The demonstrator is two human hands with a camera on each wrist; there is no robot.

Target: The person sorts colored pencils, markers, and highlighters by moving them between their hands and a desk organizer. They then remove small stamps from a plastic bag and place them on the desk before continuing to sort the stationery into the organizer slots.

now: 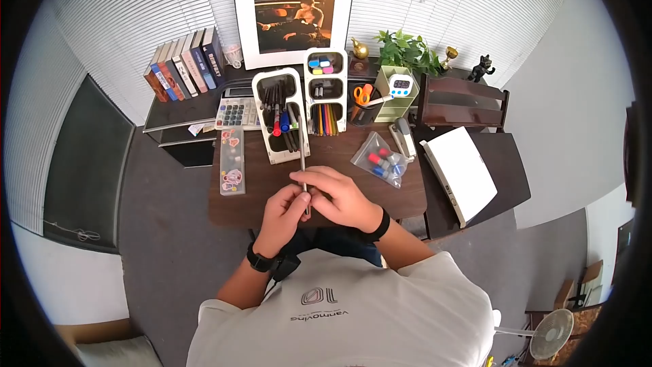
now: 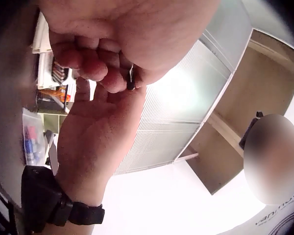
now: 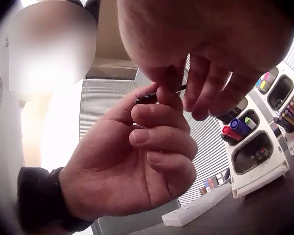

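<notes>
Both hands meet in front of the person, close over the near part of the table, on a slim dark pen (image 1: 302, 153). My left hand (image 1: 284, 217) pinches its near end between thumb and index finger, the other fingers curled in. In the right wrist view the pen's black end (image 3: 147, 98) shows at the left thumb. My right hand (image 1: 343, 198) holds the pen farther along, its index finger reaching across the shaft. Beyond the hands stands a white organizer (image 1: 280, 158) with black, red and blue markers (image 1: 277, 112). The right hand's fingers partly hide the shaft.
Left of the organizer lie a clear sticker case (image 1: 232, 163) and a calculator (image 1: 238, 112). A second white organizer (image 1: 326, 54) holds colored pencils (image 1: 324, 121). To the right are a bag of markers (image 1: 380, 160), a stapler (image 1: 402, 139), a pen cup (image 1: 365, 115) and a white box (image 1: 463, 173).
</notes>
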